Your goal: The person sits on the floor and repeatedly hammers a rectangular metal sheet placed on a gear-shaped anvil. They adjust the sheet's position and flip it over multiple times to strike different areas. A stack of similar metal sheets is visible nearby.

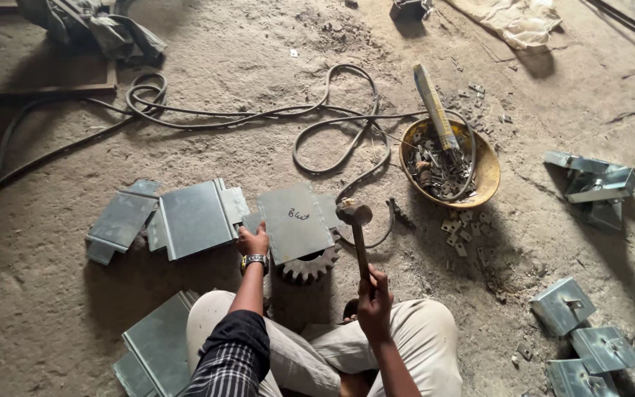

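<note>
My left hand point(253, 240) grips the near left edge of a grey sheet-metal plate point(295, 220) that rests on top of a toothed steel gear point(311, 265). My right hand point(374, 294) is closed around the wooden handle of a hammer point(356, 234). The hammer's round head hovers at the plate's right edge. A watch sits on my left wrist. I sit on the dirt floor with my knees drawn up beneath both arms.
More bent metal plates point(196, 218) lie to the left and by my left knee point(157, 345). A yellow bowl point(486, 170) of small metal parts stands to the right, with finished brackets point(597, 180) beyond. Black cables point(259, 114) loop across the floor.
</note>
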